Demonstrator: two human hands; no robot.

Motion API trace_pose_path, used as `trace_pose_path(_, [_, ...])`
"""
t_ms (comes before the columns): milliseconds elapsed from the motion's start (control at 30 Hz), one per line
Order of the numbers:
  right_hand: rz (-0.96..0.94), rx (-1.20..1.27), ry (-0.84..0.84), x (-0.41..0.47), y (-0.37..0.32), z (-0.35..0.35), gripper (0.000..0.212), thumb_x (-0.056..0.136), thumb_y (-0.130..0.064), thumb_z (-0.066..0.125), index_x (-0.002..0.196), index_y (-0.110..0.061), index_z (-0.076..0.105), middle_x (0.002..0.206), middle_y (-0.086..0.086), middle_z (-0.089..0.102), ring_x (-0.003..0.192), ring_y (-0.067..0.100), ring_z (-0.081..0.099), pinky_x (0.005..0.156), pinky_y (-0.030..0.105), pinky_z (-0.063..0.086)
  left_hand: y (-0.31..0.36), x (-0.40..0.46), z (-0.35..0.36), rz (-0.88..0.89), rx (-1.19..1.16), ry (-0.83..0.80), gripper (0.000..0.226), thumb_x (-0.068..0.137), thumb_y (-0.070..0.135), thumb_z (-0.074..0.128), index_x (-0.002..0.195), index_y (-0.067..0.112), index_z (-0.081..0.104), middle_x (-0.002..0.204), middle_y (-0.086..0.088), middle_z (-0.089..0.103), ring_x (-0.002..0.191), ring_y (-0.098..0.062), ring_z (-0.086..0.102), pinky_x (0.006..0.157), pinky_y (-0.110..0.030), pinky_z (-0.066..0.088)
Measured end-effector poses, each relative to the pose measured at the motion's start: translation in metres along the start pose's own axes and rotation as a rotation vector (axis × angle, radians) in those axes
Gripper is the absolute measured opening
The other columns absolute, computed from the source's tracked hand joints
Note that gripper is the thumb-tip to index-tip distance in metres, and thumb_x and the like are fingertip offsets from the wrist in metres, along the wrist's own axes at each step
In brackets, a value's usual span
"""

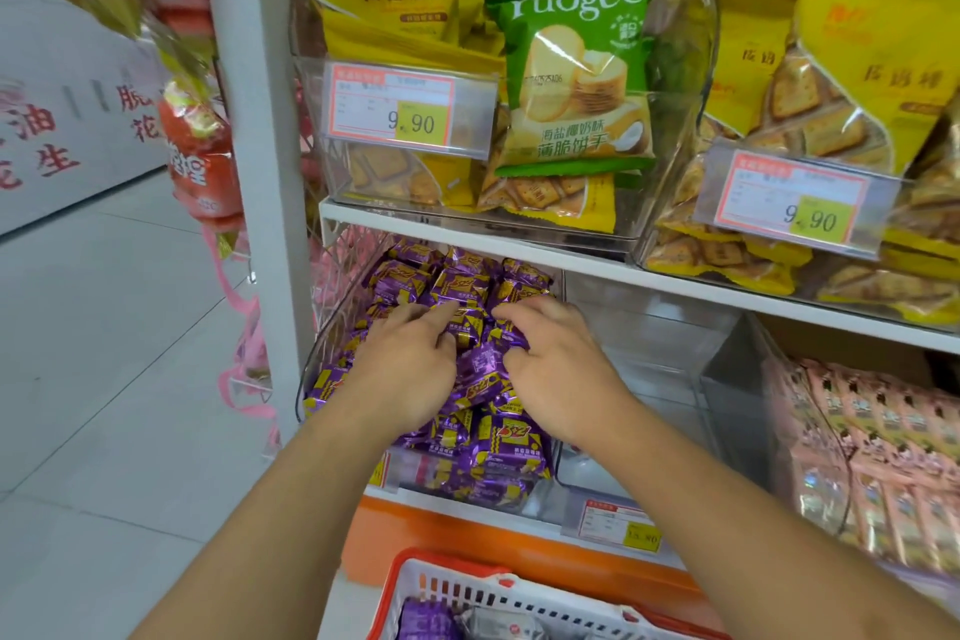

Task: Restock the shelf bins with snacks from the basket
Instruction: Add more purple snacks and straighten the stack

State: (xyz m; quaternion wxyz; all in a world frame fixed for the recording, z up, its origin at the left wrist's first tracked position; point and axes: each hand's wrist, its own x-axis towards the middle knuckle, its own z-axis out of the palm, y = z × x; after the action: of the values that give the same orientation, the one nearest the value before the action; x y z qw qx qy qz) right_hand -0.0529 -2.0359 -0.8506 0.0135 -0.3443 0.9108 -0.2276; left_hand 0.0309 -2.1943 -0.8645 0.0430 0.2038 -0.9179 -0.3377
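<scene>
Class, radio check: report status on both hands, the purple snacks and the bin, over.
Left hand and right hand both down in the bin, each with a grip on purple snack packets. Bin heaped nearly full. Basket below, some stock left. Nothing obstructing.

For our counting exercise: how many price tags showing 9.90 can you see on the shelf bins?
2. One 9.90 tag hangs on the upper-left clear bin; the other 9.90 tag on the upper-right bin. Lower tags are unreadable.
</scene>
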Motion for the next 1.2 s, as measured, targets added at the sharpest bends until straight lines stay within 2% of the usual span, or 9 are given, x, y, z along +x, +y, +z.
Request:
trace_pose_path(133, [-0.125, -0.095, -0.140, -0.010, -0.005, -0.003, 0.065, 0.084, -0.039, 0.064, 0.146, -0.027, 0.051, 0.150, -0.011, 0.035, 0.144, 0.014, 0.019, 0.122, 0.032, 0.018, -0.009, -0.009, -0.004, 0.053, -0.095, 0.079, 0.045, 0.102, 0.014, 0.046, 0.144, 0.027, 0.057, 0.151, -0.001, 0.043, 0.142, -0.030, 0.037, 0.116, -0.046, 0.036])
trace_pose_path(233, [-0.155, -0.187, -0.145, -0.009, -0.009, 0.000, 0.056, 0.084, -0.041, 0.078, 0.134, -0.028, 0.055, 0.151, -0.012, 0.033, 0.143, 0.015, 0.018, 0.121, 0.037, 0.021, -0.007, -0.017, -0.008, 0.079, -0.121, 0.096, 0.038, 0.099, 0.013, 0.053, 0.132, 0.027, 0.064, 0.139, 0.004, 0.048, 0.125, -0.022, 0.051, 0.100, -0.029, 0.043])
trace_pose_path(333, [-0.109, -0.066, -0.073, -0.009, -0.014, -0.006, 0.047, 0.081, -0.037, 0.084, 0.118, -0.030, 0.056, 0.137, -0.013, 0.043, 0.133, 0.014, 0.030, 0.113, 0.033, 0.031, -0.003, -0.022, -0.015, 0.092, -0.164, 0.084, 0.041, 0.095, 0.009, 0.056, 0.131, 0.028, 0.063, 0.133, 0.007, 0.046, 0.097, -0.007, 0.060, 0.068, -0.010, 0.043])
trace_pose_path(433, [0.015, 0.090, 0.088, -0.010, -0.014, -0.011, 0.039, 0.080, -0.035, 0.083, 0.111, -0.031, 0.060, 0.112, -0.010, 0.055, 0.110, 0.016, 0.051, 0.092, 0.033, 0.045, -0.005, -0.023, -0.020, 0.104, -0.247, 0.096, 0.060, 0.086, -0.006, 0.051, 0.132, 0.031, 0.062, 0.131, 0.004, 0.046, 0.074, -0.011, 0.061, 0.047, -0.012, 0.042])
trace_pose_path(633, [0.330, 0.597, 0.116, -0.014, -0.015, -0.024, 0.032, 0.093, -0.051, 0.071, 0.104, -0.022, 0.072, 0.083, -0.009, 0.071, 0.071, 0.010, 0.064, 0.060, 0.027, 0.044, -0.005, -0.027, -0.020, 0.159, -0.375, 0.039, 0.050, 0.091, 0.025, 0.075, 0.132, 0.048, 0.057, 0.133, 0.018, 0.059, 0.115, -0.003, 0.061, 0.085, -0.020, 0.052])
trace_pose_path(767, [0.407, 0.847, -0.069, -0.016, -0.024, -0.030, 0.055, 0.101, -0.054, 0.058, 0.104, 0.000, 0.066, 0.066, 0.012, 0.068, 0.049, 0.021, 0.054, 0.041, 0.026, 0.035, 0.004, -0.028, -0.019, 0.105, -0.666, 0.056, 0.024, 0.096, 0.028, 0.073, 0.119, 0.029, 0.068, 0.104, 0.004, 0.076, 0.098, -0.010, 0.073, 0.089, -0.032, 0.057])
trace_pose_path(867, [0.388, 0.959, -0.133, -0.021, -0.028, -0.031, 0.047, 0.105, -0.049, 0.052, 0.104, -0.003, 0.064, 0.064, 0.014, 0.063, 0.047, 0.023, 0.051, 0.042, 0.027, 0.034, 0.008, -0.033, -0.023, 0.031, -0.849, 0.054, 0.021, 0.099, 0.016, 0.068, 0.118, 0.006, 0.067, 0.097, -0.016, 0.076, 0.086, -0.019, 0.076, 0.074, -0.029, 0.061])
trace_pose_path(1033, [0.369, 1.006, -0.106, -0.026, -0.030, -0.030, 0.027, 0.105, -0.018, 0.058, 0.122, 0.001, 0.055, 0.074, 0.014, 0.068, 0.053, 0.024, 0.058, 0.044, 0.030, 0.040, 0.009, -0.040, -0.028, -0.028, -0.897, 0.081, 0.021, 0.098, 0.014, 0.070, 0.116, 0.004, 0.066, 0.099, -0.020, 0.074, 0.086, -0.023, 0.077, 0.078, -0.034, 0.064])
trace_pose_path(1200, [0.195, 0.593, 0.057, -0.029, -0.028, -0.020, 0.055, 0.088, -0.025, 0.082, 0.134, -0.034, 0.052, 0.113, -0.009, 0.062, 0.075, 0.011, 0.063, 0.063, 0.028, 0.053, 0.010, -0.043, -0.031, -0.094, -0.866, 0.103, 0.013, 0.099, 0.015, 0.068, 0.106, 0.006, 0.071, 0.096, -0.018, 0.075, 0.082, -0.024, 0.078, 0.078, -0.038, 0.065])
